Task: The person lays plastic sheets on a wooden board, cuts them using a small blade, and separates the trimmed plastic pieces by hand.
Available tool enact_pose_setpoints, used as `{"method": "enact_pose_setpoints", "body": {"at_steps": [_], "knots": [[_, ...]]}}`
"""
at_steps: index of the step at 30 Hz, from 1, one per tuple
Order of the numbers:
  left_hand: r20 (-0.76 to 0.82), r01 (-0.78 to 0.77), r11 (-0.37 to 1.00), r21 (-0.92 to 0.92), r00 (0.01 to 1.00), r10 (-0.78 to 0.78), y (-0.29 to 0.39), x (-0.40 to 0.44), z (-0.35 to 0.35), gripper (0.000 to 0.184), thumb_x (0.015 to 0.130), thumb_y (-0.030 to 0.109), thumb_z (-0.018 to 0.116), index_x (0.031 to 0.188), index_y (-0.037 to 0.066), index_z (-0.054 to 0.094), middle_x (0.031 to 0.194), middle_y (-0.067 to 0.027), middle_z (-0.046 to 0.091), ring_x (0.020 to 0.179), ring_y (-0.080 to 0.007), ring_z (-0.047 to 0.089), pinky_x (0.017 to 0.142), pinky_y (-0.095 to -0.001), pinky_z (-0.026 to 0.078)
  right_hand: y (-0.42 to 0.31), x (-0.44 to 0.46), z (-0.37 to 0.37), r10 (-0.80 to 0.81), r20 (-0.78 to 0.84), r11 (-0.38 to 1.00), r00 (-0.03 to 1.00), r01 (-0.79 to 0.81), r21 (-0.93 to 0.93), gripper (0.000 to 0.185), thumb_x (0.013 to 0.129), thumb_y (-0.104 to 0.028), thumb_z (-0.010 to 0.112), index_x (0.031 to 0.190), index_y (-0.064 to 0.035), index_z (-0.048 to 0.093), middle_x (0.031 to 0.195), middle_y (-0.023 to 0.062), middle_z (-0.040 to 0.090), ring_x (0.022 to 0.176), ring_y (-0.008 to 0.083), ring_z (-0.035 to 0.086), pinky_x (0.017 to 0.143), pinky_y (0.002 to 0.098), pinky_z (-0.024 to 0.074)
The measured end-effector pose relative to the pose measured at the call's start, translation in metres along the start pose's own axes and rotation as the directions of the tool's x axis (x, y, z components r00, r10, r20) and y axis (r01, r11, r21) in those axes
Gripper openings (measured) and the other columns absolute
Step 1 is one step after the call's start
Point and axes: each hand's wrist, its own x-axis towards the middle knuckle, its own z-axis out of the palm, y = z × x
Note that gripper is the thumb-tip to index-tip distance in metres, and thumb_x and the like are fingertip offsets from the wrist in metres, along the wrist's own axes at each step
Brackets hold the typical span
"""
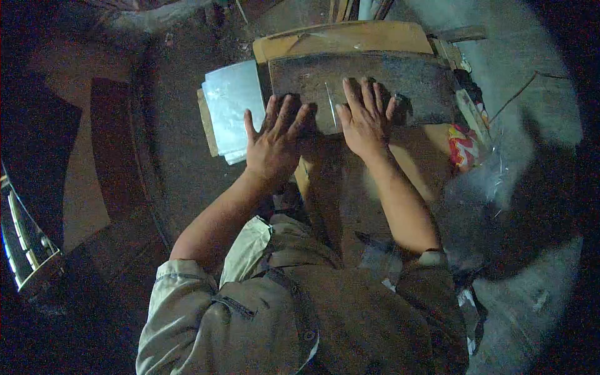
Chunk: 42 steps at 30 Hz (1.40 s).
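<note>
Directly beneath the fingers [352, 95], dark board [306, 74].

A: Where is the left hand [272, 147] placed?
B: It is held palm down at the left part of the dark board [419, 78], fingers spread, with its outer finger reached over the edge of the clear sheets [234, 103].
A: And the right hand [367, 128]?
B: It is spread palm down over the same board. Whether the board is pressed cannot be told.
A: What is seen between them?
B: A thin bright strip [331, 103], by which the right thumb is placed.
A: What else is shown?
B: A yellow panel [350, 39] is seen along the board's far edge, and a red, yellow and white packet [462, 149] is set at the right.
</note>
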Motion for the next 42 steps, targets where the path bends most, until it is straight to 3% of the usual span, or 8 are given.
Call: {"method": "enact_pose_setpoints", "body": {"at_steps": [9,12,17,25,35,38,41,42], "knots": [[-0.036,0.008,1.000,-0.022,0.999,-0.009,-0.010,0.007,-0.003,0.065,0.085,0.040,0.053,0.143,0.029,0.025,0.149,-0.0071,0.023,0.139,-0.0302,0.016,0.102,-0.0671,0.000,0.004,-0.025,-0.005,0.019,0.011,1.000,1.000,-0.019,0.009,0.053,0.090,-0.035,0.049,0.139,-0.0220,0.035,0.145,0.0163,0.027,0.135,0.0364,0.021,0.106,0.0606,0.0063],[-0.079,0.001,0.999,-0.044,0.997,-0.004,-0.006,0.005,-0.006,0.059,0.087,0.030,0.048,0.142,0.026,0.028,0.148,-0.0077,0.025,0.139,-0.0304,0.015,0.103,-0.0665,0.000,0.002,-0.018,-0.001,0.035,-0.001,0.999,0.999,-0.035,0.023,0.054,0.090,-0.035,0.049,0.140,-0.0221,0.035,0.145,0.0171,0.027,0.135,0.0371,0.021,0.106,0.0604,0.0072],[-0.012,-0.022,0.999,-0.036,1.000,0.022,0.005,-0.012,0.002,0.064,0.086,0.043,0.052,0.143,0.030,0.025,0.148,-0.0055,0.026,0.139,-0.0267,0.016,0.103,-0.0639,-0.001,-0.004,-0.009,0.001,0.077,-0.015,0.997,0.997,-0.077,-0.019,0.052,0.092,-0.037,0.044,0.140,-0.0225,0.033,0.144,0.0167,0.029,0.134,0.0363,0.023,0.106,0.0589,0.0099],[-0.013,-0.039,0.999,0.028,0.999,0.040,-0.001,-0.001,-0.005,0.066,0.083,0.040,0.055,0.142,0.027,0.028,0.147,-0.0051,0.028,0.138,-0.0261,0.021,0.103,-0.0659,-0.001,-0.003,-0.026,-0.005,0.029,-0.026,0.999,0.999,-0.028,0.034,0.054,0.089,-0.033,0.051,0.138,-0.0183,0.037,0.143,0.0175,0.031,0.133,0.0375,0.026,0.107,0.0571,0.0120],[-0.043,-0.043,0.999,-0.005,0.998,0.043,-0.003,-0.009,0.002,0.069,0.082,0.043,0.055,0.143,0.025,0.026,0.147,-0.0058,0.028,0.138,-0.0265,0.019,0.103,-0.0651,-0.003,0.002,-0.031,-0.007,0.015,-0.011,1.000,1.000,-0.015,0.024,0.051,0.091,-0.029,0.048,0.139,-0.0175,0.035,0.144,0.0164,0.029,0.133,0.0368,0.024,0.108,0.0553,0.0118],[-0.057,-0.032,0.999,-0.029,0.998,0.030,-0.002,-0.013,0.003,0.071,0.083,0.047,0.054,0.143,0.024,0.025,0.148,-0.0057,0.027,0.139,-0.0249,0.015,0.103,-0.0641,-0.005,0.001,-0.034,-0.012,0.019,-0.077,1.000,0.997,-0.019,0.010,0.051,0.088,-0.029,0.053,0.136,-0.0154,0.040,0.141,0.0164,0.034,0.129,0.0360,0.032,0.107,0.0537,0.0189],[-0.053,-0.002,1.000,-0.028,0.999,0.001,0.007,-0.026,-0.006,0.071,0.084,0.050,0.052,0.143,0.022,0.026,0.149,-0.0060,0.025,0.140,-0.0244,0.013,0.104,-0.0622,-0.001,-0.001,-0.050,-0.027,0.045,-0.143,0.989,0.989,-0.025,0.143,0.046,0.088,-0.026,0.055,0.131,-0.0128,0.046,0.132,0.0178,0.044,0.123,0.0359,0.040,0.103,0.0486,0.0270],[-0.024,-0.030,0.998,-0.061,0.999,0.028,0.010,-0.034,-0.011,0.069,0.084,0.050,0.051,0.143,0.022,0.027,0.147,-0.0064,0.027,0.139,-0.0249,0.015,0.104,-0.0610,0.003,-0.001,-0.059,-0.033,0.133,-0.099,0.973,0.986,-0.110,0.204,0.041,0.088,-0.026,0.055,0.126,-0.0110,0.049,0.126,0.0177,0.049,0.118,0.0355,0.043,0.101,0.0475,0.0295]]}}
